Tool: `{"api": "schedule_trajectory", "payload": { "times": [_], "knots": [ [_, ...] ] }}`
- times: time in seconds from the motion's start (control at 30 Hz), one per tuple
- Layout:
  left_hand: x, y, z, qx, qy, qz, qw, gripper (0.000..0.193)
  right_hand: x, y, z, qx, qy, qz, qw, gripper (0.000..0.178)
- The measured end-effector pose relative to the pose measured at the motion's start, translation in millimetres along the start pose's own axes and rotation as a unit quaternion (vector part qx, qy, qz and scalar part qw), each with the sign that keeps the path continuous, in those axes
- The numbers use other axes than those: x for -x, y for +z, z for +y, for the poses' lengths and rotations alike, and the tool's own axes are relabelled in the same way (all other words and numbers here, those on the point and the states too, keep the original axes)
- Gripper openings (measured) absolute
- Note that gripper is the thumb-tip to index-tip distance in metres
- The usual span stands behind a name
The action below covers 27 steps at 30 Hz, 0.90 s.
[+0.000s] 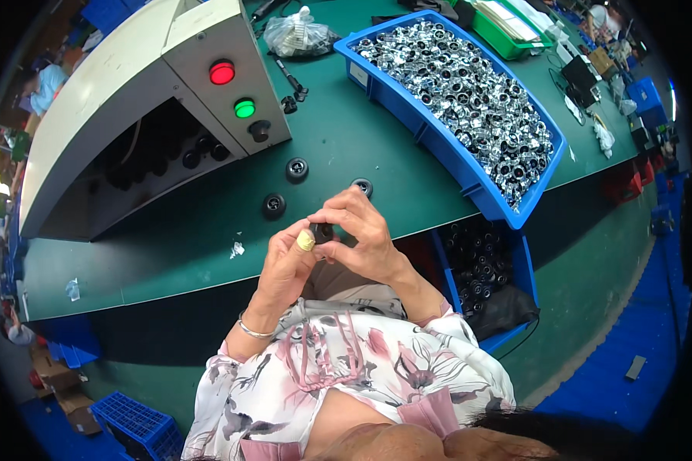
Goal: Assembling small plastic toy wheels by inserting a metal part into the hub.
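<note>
Both my hands meet over the table's near edge around a small black wheel (323, 233), partly covered by fingers. My left hand (279, 263), with yellow wrapping (305, 240) on its thumb, is closed on the wheel's left side. From the right, my right hand (369, 240) grips it between thumb and fingers. Just beyond the right fingers lies another black wheel (363, 187), partly hidden by them. Two more black wheels, one farther (297, 170) and one nearer (274, 205), rest on the green tabletop (184, 253).
At the left stands a beige machine (142, 69) with a red light (221, 72), a green light (244, 107) and a dark opening. A blue tray (398, 110) heaped with clear and black parts sits at the right. Below the edge is a blue bin (532, 269) of dark parts.
</note>
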<state>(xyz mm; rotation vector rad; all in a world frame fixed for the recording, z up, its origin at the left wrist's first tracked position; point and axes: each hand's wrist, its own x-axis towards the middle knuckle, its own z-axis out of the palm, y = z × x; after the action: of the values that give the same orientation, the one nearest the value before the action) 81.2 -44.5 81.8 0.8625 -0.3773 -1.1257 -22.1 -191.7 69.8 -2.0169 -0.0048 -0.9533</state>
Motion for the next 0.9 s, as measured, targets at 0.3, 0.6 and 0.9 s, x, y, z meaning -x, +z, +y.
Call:
{"api": "schedule_trajectory", "payload": {
  "times": [0.3, 0.6, 0.9],
  "knots": [
    [4, -21, 7, -0.125, 0.005, -0.003, 0.992, 0.036, -12, -1, -5, 0.056, 0.003, -0.045, 0.997, 0.048],
    [-16, -41, 46, -0.763, 0.192, 0.139, 0.600, 0.047, -60, 6, 9, 0.356, 0.053, -0.120, 0.925, 0.051],
    [-18, -35, 45, -0.708, 0.318, 0.178, 0.605, 0.042, -73, 30, 38, 0.249, 0.059, -0.126, 0.958, 0.041]
  ]
}}
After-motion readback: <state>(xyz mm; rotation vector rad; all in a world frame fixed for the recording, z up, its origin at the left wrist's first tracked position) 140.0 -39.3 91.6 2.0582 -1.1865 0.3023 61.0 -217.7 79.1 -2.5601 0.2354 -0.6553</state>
